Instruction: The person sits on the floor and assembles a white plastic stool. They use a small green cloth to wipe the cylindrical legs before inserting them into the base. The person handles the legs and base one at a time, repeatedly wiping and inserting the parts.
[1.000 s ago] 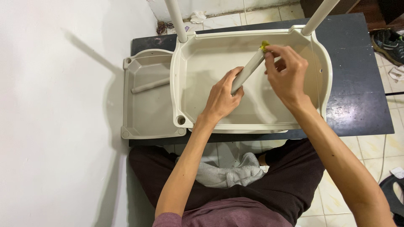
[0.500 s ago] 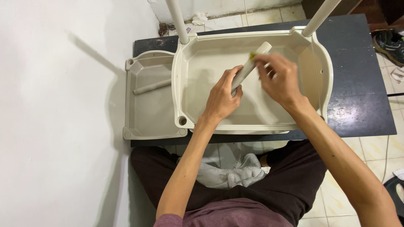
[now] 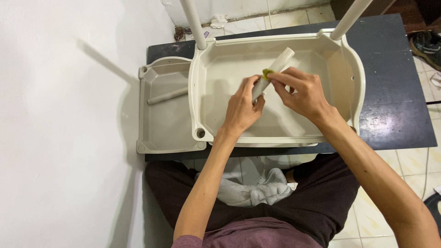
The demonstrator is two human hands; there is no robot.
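White wall on one side, tiled floor below, and a dark table (image 3: 395,92) in the middle with two beige plastic trays on it, seen from the head camera looking straight down.

Left hand (image 3: 241,110) is wrapped around the lower end of a cream tube (image 3: 281,62), fingers curled snug, so it's gripping that. Right hand (image 3: 305,94) sits just beside it, fingertips pinched narrow on a small yellow-green bit (image 3: 267,72) that's pressed against the tube right above the left thumb. Can't really tell if it's cloth or sponge, too small.

Key thing: the tube's long axis runs diagonally, from the left hand up and away to the right, free end pointing toward the far side of the big tray (image 3: 202,92). So the bare length lies beyond both hands, and the right hand is the nearer one to it.

Both hands hover over the big tray. Just left of it, touching, is the small tray (image 3: 151,133) with a second tube (image 3: 167,96) lying inside. Two white legs (image 3: 193,23) stick up from the far corners. A grey cloth (image 3: 250,190) rests in the lap.
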